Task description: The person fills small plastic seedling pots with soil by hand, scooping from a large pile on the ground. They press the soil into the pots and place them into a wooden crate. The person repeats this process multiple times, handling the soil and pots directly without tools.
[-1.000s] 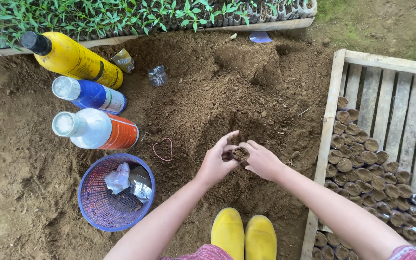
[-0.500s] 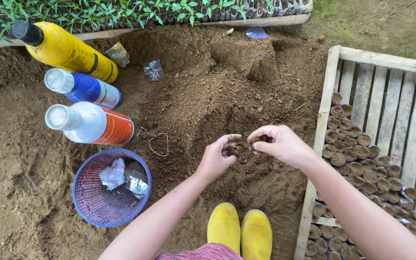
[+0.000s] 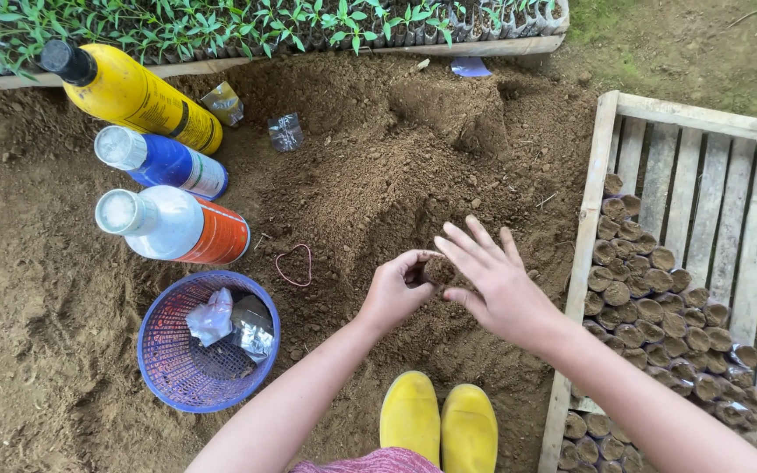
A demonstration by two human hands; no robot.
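A soil-filled pot [image 3: 437,270] was gripped at frame centre by the left hand [image 3: 393,293]; the right hand [image 3: 494,285], fingers spread flat, hovered beside it. Soil would best be pressed evenly, pot held upright.

Small soil-filled pot [image 3: 436,270] — upright, brim-full, above soil mound [image 3: 378,184].

counts on the soil patch

three bottles lie side by side: one yellow bottle [image 3: 137,96], one blue bottle [image 3: 166,164], one white and orange bottle [image 3: 177,229]. one purple basket [image 3: 173,377], one red rubber band [image 3: 294,265], two yellow boots [image 3: 440,429], two hands, one wooden crate [image 3: 596,184] holding dozens of soil-filled pots [image 3: 659,315], too many to count exactly.
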